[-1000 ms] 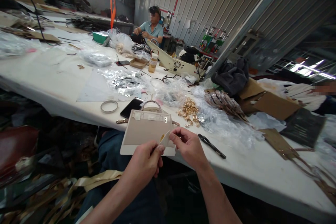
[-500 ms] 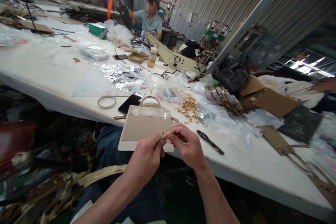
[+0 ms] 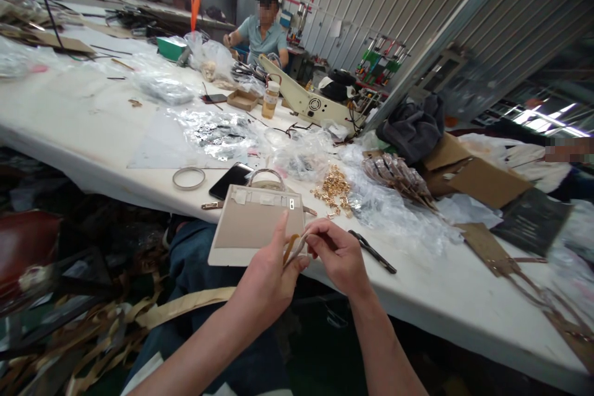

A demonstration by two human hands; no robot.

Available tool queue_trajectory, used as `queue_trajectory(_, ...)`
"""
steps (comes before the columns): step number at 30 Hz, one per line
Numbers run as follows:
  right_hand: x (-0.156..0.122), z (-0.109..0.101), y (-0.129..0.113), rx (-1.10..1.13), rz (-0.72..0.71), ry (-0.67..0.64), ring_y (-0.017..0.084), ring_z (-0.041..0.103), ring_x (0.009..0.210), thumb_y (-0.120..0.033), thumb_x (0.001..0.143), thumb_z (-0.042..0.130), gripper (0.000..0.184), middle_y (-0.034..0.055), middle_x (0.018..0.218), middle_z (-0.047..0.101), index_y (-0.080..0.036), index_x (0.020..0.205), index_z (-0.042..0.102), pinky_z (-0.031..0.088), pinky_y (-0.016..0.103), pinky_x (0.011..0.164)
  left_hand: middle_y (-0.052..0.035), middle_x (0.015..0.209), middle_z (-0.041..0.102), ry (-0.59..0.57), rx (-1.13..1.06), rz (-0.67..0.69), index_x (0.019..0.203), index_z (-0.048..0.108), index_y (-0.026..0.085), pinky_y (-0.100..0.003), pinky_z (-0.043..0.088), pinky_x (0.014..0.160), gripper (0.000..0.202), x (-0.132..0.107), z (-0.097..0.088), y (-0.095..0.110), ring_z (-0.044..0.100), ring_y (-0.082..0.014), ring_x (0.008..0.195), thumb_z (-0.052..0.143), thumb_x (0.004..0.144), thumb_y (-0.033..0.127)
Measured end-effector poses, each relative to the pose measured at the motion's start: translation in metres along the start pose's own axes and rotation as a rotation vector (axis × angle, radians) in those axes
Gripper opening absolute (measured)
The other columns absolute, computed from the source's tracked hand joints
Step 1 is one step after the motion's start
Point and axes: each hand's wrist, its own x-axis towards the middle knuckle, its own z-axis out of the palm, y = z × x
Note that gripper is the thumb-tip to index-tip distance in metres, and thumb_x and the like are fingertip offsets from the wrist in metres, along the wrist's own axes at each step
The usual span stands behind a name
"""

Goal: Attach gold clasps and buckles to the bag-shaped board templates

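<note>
A short, narrow strip (image 3: 297, 246), pale on one face and yellowish-tan on the other, is bent between my hands in front of the table edge. My left hand (image 3: 268, 278) holds its lower end by the thumb, with the index finger stretched upward. Pinched in the fingertips of my right hand (image 3: 341, 258) is its upper end. Just behind my hands lies a beige bag panel (image 3: 255, 223) with a pale border, clear tape pieces and a small label along its top. A handle (image 3: 266, 174) arches behind the panel.
Gold-coloured fittings (image 3: 335, 184) are heaped behind my right hand, near a black pen-like tool (image 3: 374, 252). A phone (image 3: 229, 180) and a tape ring (image 3: 189, 178) lie to the left. Clear plastic bags (image 3: 403, 219) spread rightward. A co-worker (image 3: 266, 34) sits across the table.
My left index finger has lifted and straightened, and the strip is now bent with more of its tan face showing. The co-worker's raised arm has come down.
</note>
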Motion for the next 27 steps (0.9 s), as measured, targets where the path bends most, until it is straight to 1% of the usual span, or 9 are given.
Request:
queue_trajectory(4, -0.002, 0.000, 0.003, 0.006, 0.050, -0.009, 0.020, 0.064, 0.070, -0.044, 0.114, 0.077, 0.023, 0.0019, 0.084, 0.069, -0.023, 0.106, 0.076, 0.054, 0.029, 0.065, -0.0008, 0.079, 0.072, -0.115, -0.025, -0.008, 0.170, 0.049, 0.026, -0.025, 0.052, 0.061, 0.061, 0.001, 0.003, 0.001, 0.066, -0.0184, 0.058, 0.058, 0.111, 0.037)
queue_trajectory(7, -0.004, 0.003, 0.003, 0.042, 0.091, -0.004, 0.020, 0.065, 0.067, -0.052, 0.112, 0.079, 0.032, 0.0016, 0.079, 0.068, -0.022, 0.103, 0.074, 0.056, 0.029, 0.064, -0.0030, 0.091, 0.076, -0.134, -0.096, -0.028, 0.147, 0.066, 0.023, -0.022, 0.051, 0.052, 0.041, 0.003, 0.004, -0.001, 0.064, -0.0142, 0.051, 0.053, 0.113, 0.043)
queue_trajectory(9, -0.004, 0.004, 0.003, 0.079, 0.122, -0.001, 0.020, 0.066, 0.067, -0.056, 0.111, 0.080, 0.037, 0.0022, 0.079, 0.069, -0.021, 0.102, 0.072, 0.058, 0.029, 0.063, -0.0050, 0.099, 0.078, -0.121, -0.132, -0.051, 0.128, 0.069, 0.021, -0.022, 0.049, 0.047, 0.035, 0.004, 0.005, -0.003, 0.065, -0.0135, 0.050, 0.052, 0.114, 0.048)
queue_trajectory(13, -0.003, 0.005, 0.005, 0.074, 0.158, 0.005, 0.020, 0.066, 0.066, -0.059, 0.110, 0.079, 0.039, 0.0028, 0.080, 0.070, -0.021, 0.104, 0.072, 0.057, 0.028, 0.061, -0.0001, 0.067, 0.067, -0.071, -0.043, -0.052, 0.101, 0.066, 0.021, -0.021, 0.047, 0.047, 0.034, 0.006, 0.007, -0.009, 0.065, -0.0163, 0.049, 0.051, 0.114, 0.048)
queue_trajectory(14, -0.003, 0.005, 0.006, 0.054, 0.160, 0.005, 0.020, 0.066, 0.066, -0.058, 0.111, 0.078, 0.038, 0.0028, 0.080, 0.070, -0.021, 0.104, 0.072, 0.056, 0.028, 0.061, 0.0000, 0.064, 0.066, -0.054, -0.015, -0.048, 0.097, 0.066, 0.021, -0.021, 0.047, 0.049, 0.035, 0.006, 0.007, -0.010, 0.065, -0.0165, 0.049, 0.051, 0.114, 0.048)
queue_trajectory(18, 0.000, 0.002, 0.008, -0.038, 0.153, 0.029, 0.019, 0.064, 0.064, -0.053, 0.112, 0.074, 0.034, 0.0016, 0.078, 0.069, -0.021, 0.102, 0.072, 0.052, 0.028, 0.061, -0.0060, 0.078, 0.076, -0.062, 0.029, -0.096, 0.087, 0.063, 0.020, -0.022, 0.046, 0.046, 0.044, 0.007, 0.010, -0.011, 0.066, -0.0159, 0.049, 0.048, 0.113, 0.052)
queue_trajectory(22, 0.012, -0.005, 0.006, -0.249, 0.094, 0.035, 0.022, 0.065, 0.072, -0.043, 0.110, 0.069, 0.024, 0.0019, 0.083, 0.070, -0.022, 0.100, 0.074, 0.051, 0.030, 0.066, -0.0048, 0.057, 0.064, -0.187, -0.039, -0.275, 0.078, 0.057, 0.021, -0.023, 0.039, 0.037, 0.054, 0.018, 0.012, -0.008, 0.057, -0.0170, 0.038, 0.042, 0.111, 0.060)
queue_trajectory(24, 0.027, -0.010, 0.006, -0.399, 0.007, 0.042, 0.024, 0.067, 0.081, -0.036, 0.108, 0.067, 0.019, 0.0034, 0.091, 0.072, -0.022, 0.096, 0.074, 0.052, 0.032, 0.071, -0.0037, 0.057, 0.063, -0.190, -0.130, -0.288, 0.081, 0.058, 0.020, -0.023, 0.040, 0.035, 0.053, 0.030, 0.015, -0.008, 0.056, -0.0166, 0.036, 0.045, 0.110, 0.063)
queue_trajectory(27, 0.059, -0.015, 0.012, -0.581, -0.128, 0.051, 0.026, 0.067, 0.093, -0.025, 0.105, 0.065, 0.015, 0.0054, 0.100, 0.071, -0.022, 0.092, 0.071, 0.052, 0.034, 0.080, -0.0028, 0.065, 0.065, -0.135, -0.297, -0.282, 0.093, 0.060, 0.017, -0.022, 0.043, 0.037, 0.047, 0.052, 0.021, -0.008, 0.057, -0.0153, 0.041, 0.053, 0.110, 0.060)
